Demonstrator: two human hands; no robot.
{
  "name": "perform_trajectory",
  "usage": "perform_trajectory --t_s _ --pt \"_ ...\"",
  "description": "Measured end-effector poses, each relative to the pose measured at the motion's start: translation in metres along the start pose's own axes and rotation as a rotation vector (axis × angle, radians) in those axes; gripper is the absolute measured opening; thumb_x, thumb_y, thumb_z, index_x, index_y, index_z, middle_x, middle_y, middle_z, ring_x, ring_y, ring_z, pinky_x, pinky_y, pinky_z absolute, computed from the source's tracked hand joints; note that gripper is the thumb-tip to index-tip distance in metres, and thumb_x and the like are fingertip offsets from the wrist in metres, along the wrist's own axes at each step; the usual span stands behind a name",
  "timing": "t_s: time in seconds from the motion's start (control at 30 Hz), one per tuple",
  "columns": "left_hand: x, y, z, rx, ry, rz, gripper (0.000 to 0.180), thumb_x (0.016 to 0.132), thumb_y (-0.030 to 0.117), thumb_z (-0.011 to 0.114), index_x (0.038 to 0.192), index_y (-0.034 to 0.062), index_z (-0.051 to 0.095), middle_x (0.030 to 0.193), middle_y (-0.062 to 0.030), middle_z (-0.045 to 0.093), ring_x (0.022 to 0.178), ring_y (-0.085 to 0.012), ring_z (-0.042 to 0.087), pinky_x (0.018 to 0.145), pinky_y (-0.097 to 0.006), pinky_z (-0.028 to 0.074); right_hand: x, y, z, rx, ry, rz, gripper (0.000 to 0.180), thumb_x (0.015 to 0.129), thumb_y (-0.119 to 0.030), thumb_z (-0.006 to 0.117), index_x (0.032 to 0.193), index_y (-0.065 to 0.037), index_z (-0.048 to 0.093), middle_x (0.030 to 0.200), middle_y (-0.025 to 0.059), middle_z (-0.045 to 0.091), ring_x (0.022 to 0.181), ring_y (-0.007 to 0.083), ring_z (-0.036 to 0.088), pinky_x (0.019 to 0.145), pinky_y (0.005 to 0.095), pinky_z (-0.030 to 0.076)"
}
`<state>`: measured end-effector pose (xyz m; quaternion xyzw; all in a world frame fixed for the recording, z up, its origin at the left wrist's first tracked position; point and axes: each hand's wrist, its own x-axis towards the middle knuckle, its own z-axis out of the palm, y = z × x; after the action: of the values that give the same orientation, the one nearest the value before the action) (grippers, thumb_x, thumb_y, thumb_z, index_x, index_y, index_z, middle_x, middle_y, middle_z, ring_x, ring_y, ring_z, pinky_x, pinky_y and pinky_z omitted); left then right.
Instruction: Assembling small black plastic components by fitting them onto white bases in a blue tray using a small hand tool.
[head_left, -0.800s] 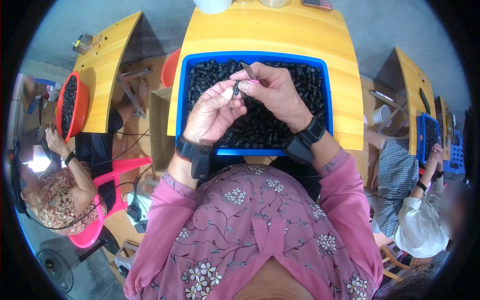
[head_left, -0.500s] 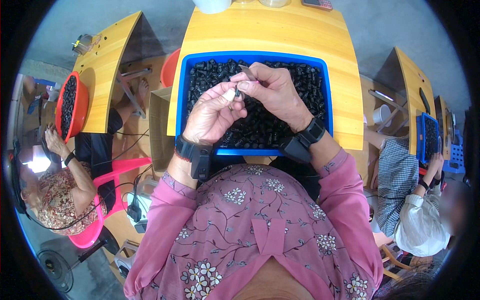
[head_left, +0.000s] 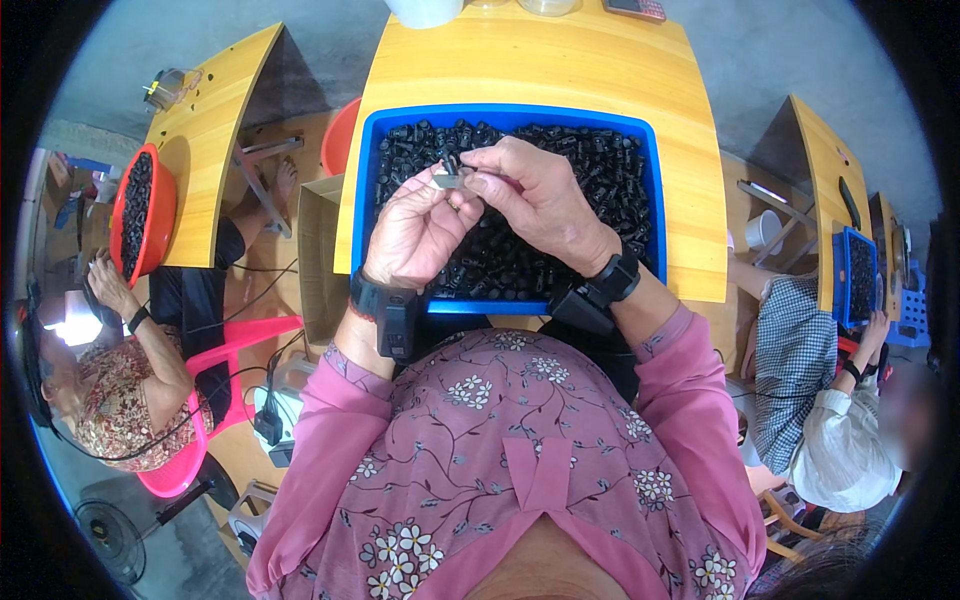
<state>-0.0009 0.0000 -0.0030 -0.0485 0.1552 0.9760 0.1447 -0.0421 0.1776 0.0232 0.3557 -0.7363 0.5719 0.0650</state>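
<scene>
Over the blue tray (head_left: 510,112), my two hands meet. My left hand (head_left: 412,230) pinches a small black plastic part (head_left: 450,163), mostly hidden by fingers; a pale covering shows on a fingertip. Closed in my right hand (head_left: 545,195) is a small knife (head_left: 447,181), its flat metal blade lying across the left fingertips at the part and a bit of dark red handle showing between the fingers. Many similar black parts (head_left: 500,255) fill the tray beneath.
The tray rests on a yellow wooden table (head_left: 540,60), with a white container (head_left: 425,10) and a phone-like device (head_left: 635,9) at its far edge. A cardboard box (head_left: 322,240) stands at the left. Co-workers sit on both sides, by a red basin (head_left: 162,215) and another blue tray (head_left: 857,275).
My right hand has shifted slightly left, and the blade has swung from pointing up and away to lying across the left fingertips. My left hand has turned slightly.
</scene>
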Motion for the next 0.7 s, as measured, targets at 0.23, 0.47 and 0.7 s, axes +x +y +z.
perform_trajectory --t_s 0.23,0.47,0.7 --pt "-0.002 0.001 -0.001 -0.001 -0.061 -0.017 0.017 0.093 0.001 0.057 0.109 -0.0043 0.057 0.102 -0.011 0.061 0.088 -0.0171 0.058 0.082 -0.03 0.05 -0.002 0.003 0.002 -0.082 0.012 -0.112 0.013 0.089 -0.007 0.064 0.101 -0.003 0.063 0.086 0.0135 0.059 0.076 0.0322 0.063 0.068 0.0376 0.053" --pt "-0.001 0.002 -0.008 -0.005 -0.047 -0.046 0.021 0.091 0.0 0.06 0.111 -0.0047 0.057 0.105 -0.0129 0.062 0.092 -0.02 0.06 0.084 -0.032 0.052 -0.001 0.005 0.003 -0.144 0.037 -0.142 0.011 0.089 -0.005 0.062 0.1 -0.003 0.063 0.086 0.0129 0.058 0.077 0.0323 0.063 0.068 0.0381 0.053" --pt "-0.001 -0.001 -0.003 0.033 -0.02 -0.006 0.019 0.093 0.001 0.058 0.111 -0.005 0.057 0.098 -0.0104 0.063 0.083 -0.016 0.058 0.08 -0.03 0.05 0.001 0.008 -0.001 -0.088 0.024 -0.131 0.009 0.09 -0.006 0.06 0.098 -0.003 0.064 0.086 0.0124 0.06 0.076 0.0313 0.063 0.069 0.0375 0.053"
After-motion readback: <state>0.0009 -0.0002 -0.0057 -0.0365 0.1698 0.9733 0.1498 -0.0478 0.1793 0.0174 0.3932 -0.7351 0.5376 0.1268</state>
